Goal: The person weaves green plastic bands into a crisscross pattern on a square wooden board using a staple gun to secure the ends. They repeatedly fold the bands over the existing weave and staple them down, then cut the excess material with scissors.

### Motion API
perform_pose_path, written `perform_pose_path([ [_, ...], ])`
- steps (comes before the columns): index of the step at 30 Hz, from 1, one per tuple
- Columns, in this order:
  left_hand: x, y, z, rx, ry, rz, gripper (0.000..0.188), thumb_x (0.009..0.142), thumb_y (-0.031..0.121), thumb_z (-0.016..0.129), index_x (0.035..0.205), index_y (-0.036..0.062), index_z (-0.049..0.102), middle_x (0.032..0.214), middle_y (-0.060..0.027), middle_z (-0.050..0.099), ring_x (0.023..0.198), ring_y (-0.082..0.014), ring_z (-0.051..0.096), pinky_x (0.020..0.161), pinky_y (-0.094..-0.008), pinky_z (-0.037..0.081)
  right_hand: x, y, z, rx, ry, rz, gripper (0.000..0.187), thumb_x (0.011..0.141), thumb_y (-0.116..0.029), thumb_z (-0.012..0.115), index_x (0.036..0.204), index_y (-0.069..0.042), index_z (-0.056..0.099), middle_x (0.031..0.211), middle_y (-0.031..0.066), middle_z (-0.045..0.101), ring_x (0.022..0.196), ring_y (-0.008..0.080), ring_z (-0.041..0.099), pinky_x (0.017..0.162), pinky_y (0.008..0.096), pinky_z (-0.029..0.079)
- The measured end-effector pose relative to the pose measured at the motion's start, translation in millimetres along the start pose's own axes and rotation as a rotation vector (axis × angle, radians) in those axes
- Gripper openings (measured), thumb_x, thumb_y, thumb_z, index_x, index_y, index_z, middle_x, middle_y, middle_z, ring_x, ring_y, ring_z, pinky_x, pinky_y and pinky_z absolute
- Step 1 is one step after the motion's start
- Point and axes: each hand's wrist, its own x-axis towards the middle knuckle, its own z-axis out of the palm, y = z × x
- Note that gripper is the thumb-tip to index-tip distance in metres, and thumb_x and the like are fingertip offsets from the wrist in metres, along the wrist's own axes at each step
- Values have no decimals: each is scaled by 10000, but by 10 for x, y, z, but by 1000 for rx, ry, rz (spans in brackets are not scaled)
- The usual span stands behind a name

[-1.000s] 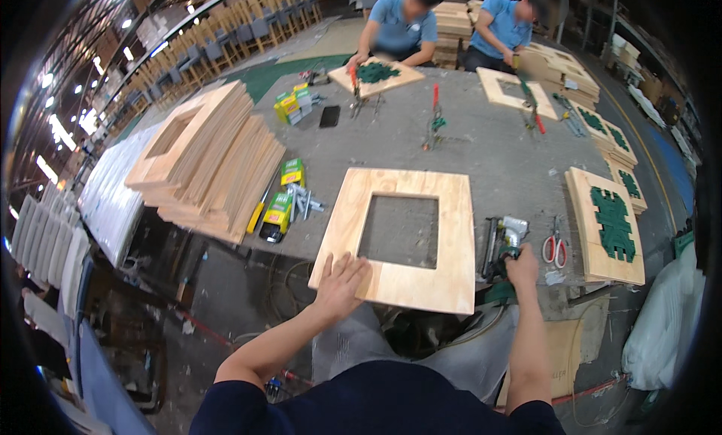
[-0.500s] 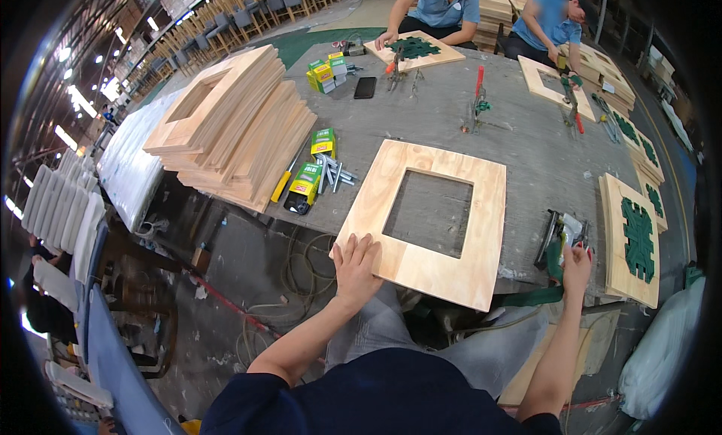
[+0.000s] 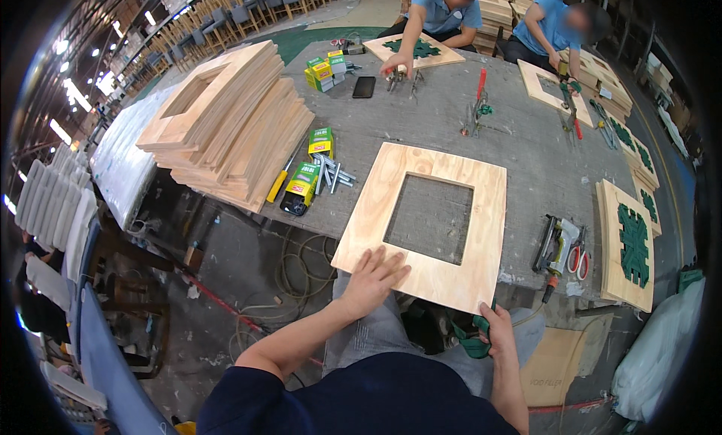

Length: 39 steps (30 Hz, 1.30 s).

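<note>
A pale wooden frame [image 3: 485,224] with a square opening lies in front of me, its near edge overhanging the table. My left hand [image 3: 368,284] rests flat on its near left part, fingers spread. At the near right corner, my right hand [image 3: 498,331] is closed around a green webbing strap [image 3: 474,347], part of which hangs below the frame over my lap. To the right of the frame lie a staple gun [image 3: 555,245] with an air hose fitting and red-handled scissors [image 3: 578,260], neither touched by my hands.
At left stands a tall stack of wooden frames [image 3: 226,127], beside staple boxes [image 3: 303,181], loose staple strips [image 3: 335,173] and a yellow-handled screwdriver [image 3: 278,185]. Frames with woven green straps [image 3: 635,243] are piled at right. A red-handled toggle clamp [image 3: 479,104] stands mid-table. Two co-workers sit opposite.
My right hand has moved left from beside the staple gun and scissors to the frame's near corner with the strap. My left hand slid right along the frame. One co-worker's arm reached toward a clamp.
</note>
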Motion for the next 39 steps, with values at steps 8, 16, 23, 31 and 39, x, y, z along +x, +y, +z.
perform_pose_path([
  [8, -124, 450, 38, -222, -80, 157, 631, 865, 189, 753, 1449, 86, 538, 1523, -125, 508, 1442, -370, 451, 1212, -490, 358, -58, 37, 80, 75, -33, 15, 191, 1016, -264, 669, 1064, -80, 675, 703, -5, 642, 413, 54, 439, 366, 230, 289],
  [16, -265, 34, -184, -74, 37, -183, 533, 919, 253, 716, 1401, 66, 586, 1484, -166, 552, 1417, -392, 472, 1210, -518, 327, -72, 85, 42, 83, 23, 8, 193, 1016, -269, 670, 1020, -77, 644, 679, 29, 624, 399, 73, 432, 358, 230, 287],
  [23, -146, -397, -330, -458, 70, -854, 487, 919, 261, 697, 1297, -35, 619, 1168, -252, 704, 1102, -436, 667, 947, -483, 520, -26, 87, -85, 235, 98, -17, 203, 1021, -274, 655, 1026, -79, 598, 657, 67, 605, 390, 105, 448, 338, 240, 304],
  [31, 119, 60, -230, -584, 161, -716, 502, 883, 257, 736, 1272, -27, 593, 1074, -274, 707, 1058, -463, 665, 914, -496, 516, 21, 2, -397, 408, 253, -127, 229, 1012, -300, 673, 1049, -92, 583, 684, 58, 594, 413, 118, 446, 347, 261, 311],
  [39, 287, 39, -121, -456, -288, -671, 1182, 763, 260, 898, 1548, -182, 134, 1391, -375, 476, 1314, -479, 506, 1108, -449, 443, 142, 71, -428, 437, 377, -144, 228, 1034, -325, 642, 1039, -110, 565, 713, 37, 577, 450, 114, 455, 367, 268, 312],
])
